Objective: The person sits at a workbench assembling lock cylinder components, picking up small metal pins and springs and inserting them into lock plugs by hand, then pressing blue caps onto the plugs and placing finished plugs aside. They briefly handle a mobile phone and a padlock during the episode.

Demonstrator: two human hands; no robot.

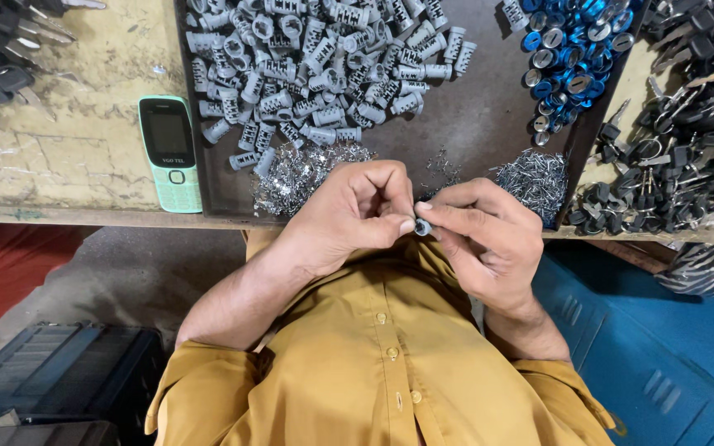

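Observation:
My left hand and my right hand meet at the near edge of a dark metal tray. Together they pinch one small grey lock cylinder between thumbs and fingertips, above my mustard shirt. On the tray behind them lies a big heap of grey lock cylinders. A pile of tiny shiny metal pins sits just left of my left hand. Another pin pile lies just beyond my right hand.
Blue ring caps fill the tray's far right corner. A green push-button phone lies on the bench left of the tray. Black-headed keys are heaped at right, more keys at far left. A black crate stands below left.

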